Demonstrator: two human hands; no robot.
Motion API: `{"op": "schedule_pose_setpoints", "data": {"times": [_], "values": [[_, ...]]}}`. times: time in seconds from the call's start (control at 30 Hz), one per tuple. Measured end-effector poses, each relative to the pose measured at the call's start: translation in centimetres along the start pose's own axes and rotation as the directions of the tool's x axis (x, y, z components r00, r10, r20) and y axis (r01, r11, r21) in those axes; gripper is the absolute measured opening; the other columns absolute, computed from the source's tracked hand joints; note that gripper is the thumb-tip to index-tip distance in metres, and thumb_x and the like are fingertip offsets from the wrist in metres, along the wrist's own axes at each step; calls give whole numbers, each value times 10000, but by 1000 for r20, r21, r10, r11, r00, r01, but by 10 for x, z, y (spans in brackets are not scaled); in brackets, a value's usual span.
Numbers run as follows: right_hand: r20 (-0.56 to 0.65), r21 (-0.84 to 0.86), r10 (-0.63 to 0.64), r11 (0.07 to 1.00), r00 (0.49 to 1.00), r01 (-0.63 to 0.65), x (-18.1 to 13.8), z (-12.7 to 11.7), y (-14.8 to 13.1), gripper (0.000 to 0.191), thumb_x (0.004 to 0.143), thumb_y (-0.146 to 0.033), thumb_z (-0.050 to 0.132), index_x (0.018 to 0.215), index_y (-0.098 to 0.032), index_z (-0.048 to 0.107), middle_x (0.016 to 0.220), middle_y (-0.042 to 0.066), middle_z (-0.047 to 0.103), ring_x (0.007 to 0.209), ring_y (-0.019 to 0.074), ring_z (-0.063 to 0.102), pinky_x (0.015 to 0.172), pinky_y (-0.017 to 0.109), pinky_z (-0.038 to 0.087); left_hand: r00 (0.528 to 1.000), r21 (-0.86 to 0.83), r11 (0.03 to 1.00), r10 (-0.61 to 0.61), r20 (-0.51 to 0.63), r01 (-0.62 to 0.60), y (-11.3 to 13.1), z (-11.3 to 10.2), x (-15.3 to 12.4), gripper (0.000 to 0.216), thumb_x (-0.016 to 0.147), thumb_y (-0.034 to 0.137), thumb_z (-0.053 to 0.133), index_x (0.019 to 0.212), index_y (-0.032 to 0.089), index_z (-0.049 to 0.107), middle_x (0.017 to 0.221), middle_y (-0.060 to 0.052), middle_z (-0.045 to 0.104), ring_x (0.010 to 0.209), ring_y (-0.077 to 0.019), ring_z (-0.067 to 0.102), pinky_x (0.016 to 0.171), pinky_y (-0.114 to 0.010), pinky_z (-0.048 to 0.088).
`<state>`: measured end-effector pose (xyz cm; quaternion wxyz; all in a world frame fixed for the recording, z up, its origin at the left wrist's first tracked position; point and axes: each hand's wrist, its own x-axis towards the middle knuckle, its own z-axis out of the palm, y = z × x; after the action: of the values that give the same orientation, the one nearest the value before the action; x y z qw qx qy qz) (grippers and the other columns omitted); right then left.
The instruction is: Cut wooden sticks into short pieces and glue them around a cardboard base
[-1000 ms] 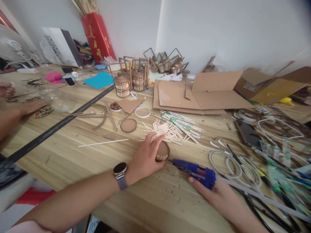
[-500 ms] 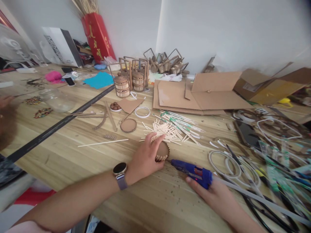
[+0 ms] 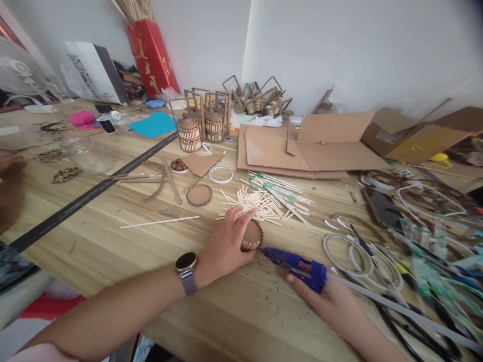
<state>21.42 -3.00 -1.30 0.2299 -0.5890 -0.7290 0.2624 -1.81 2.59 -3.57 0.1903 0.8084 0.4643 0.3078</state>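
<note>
My left hand, with a watch on its wrist, is closed round a small round cardboard piece that has short wooden sticks standing along its rim. My right hand grips a blue glue gun. The gun's nozzle points left and touches the near edge of the round piece. A heap of short wooden sticks lies just beyond the left hand. A flat cardboard disc lies to the left of that heap.
Flattened cardboard sheets and small finished stick baskets stand at the back. Tangled white rings and cables crowd the right side. A black strip crosses the wooden table. Another person's arm shows at the left edge.
My right hand has slid the glue gun a little to the left, bringing the nozzle against the round piece. The other person's hand at the left has drawn back.
</note>
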Motion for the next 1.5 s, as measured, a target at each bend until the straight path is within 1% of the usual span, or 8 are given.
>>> {"op": "schedule_pose_setpoints", "data": {"times": [0.5, 0.83, 1.03, 1.23, 1.3, 1.4, 1.47, 1.5], "values": [[-5, -31, 47, 998, 999, -47, -1, 1, 1, 379, 812, -495, 543, 889, -200, 768, 899, 92, 802, 828, 309, 743, 744, 394, 595, 1000, -5, 1000, -16, 20, 16, 2, -2, 1, 860, 691, 149, 706, 1429, 270, 282, 1429, -145, 317, 1326, -327, 409, 1051, -492, 437], [-5, -17, 47, 999, 999, -47, 0, 4, 3, 415, 809, -516, 538, 907, -182, 764, 909, 100, 800, 847, 317, 737, 777, 410, 588, 999, -4, 1000, -17, 34, 17, 2, -3, 2, 855, 687, 146, 711, 1420, 261, 286, 1434, -149, 313, 1333, -331, 400, 1053, -502, 431], [-4, 10, 45, 999, 999, -45, 0, 2, 1, 381, 814, -500, 547, 893, -195, 761, 890, 89, 800, 821, 312, 736, 763, 400, 588, 999, 4, 1000, -13, 33, 13, 1, -2, 2, 854, 687, 156, 722, 1423, 239, 296, 1428, -158, 319, 1336, -333, 392, 1052, -496, 434], [-2, 17, 66, 998, 998, -66, 0, 4, 1, 383, 800, -517, 554, 877, -197, 750, 888, 90, 797, 834, 308, 728, 773, 398, 582, 1000, -6, 1000, -8, 30, 8, 1, -2, 2, 856, 692, 150, 718, 1424, 264, 290, 1432, -150, 320, 1329, -337, 402, 1043, -509, 438], [8, 31, 83, 996, 997, -83, 0, 5, 2, 391, 797, -523, 549, 874, -195, 748, 883, 96, 795, 826, 311, 724, 768, 404, 577, 1000, -8, 1000, -6, 28, 6, 0, -2, 2, 862, 693, 151, 718, 1426, 274, 283, 1431, -146, 322, 1326, -336, 405, 1042, -511, 437], [-45, 82, 138, 988, 989, -134, 1, 6, 6, 438, 780, -561, 552, 937, -196, 736, 947, 107, 786, 887, 320, 706, 790, 415, 560, 1000, -10, 1000, 4, 25, -4, -1, -1, 1, 873, 689, 158, 726, 1430, 278, 281, 1437, -146, 317, 1327, -336, 405, 1050, -514, 431], [-77, 132, 230, 967, 970, -219, 1, 3, 11, 463, 770, -621, 548, 882, -203, 714, 862, 99, 774, 814, 294, 696, 713, 383, 554, 1000, -4, 1000, 8, 23, -8, -1, 0, 0, 874, 688, 163, 731, 1431, 273, 284, 1440, -148, 313, 1327, -333, 407, 1058, -510, 425], [-47, 164, 290, 946, 956, -279, 1, 1, 13, 481, 770, -658, 540, 808, -203, 692, 755, 84, 749, 719, 262, 680, 640, 350, 538, 1000, -2, 1000, 9, 23, -9, -1, 0, 0, 873, 689, 166, 733, 1431, 270, 285, 1439, -149, 312, 1326, -330, 409, 1062, -507, 423]]}}
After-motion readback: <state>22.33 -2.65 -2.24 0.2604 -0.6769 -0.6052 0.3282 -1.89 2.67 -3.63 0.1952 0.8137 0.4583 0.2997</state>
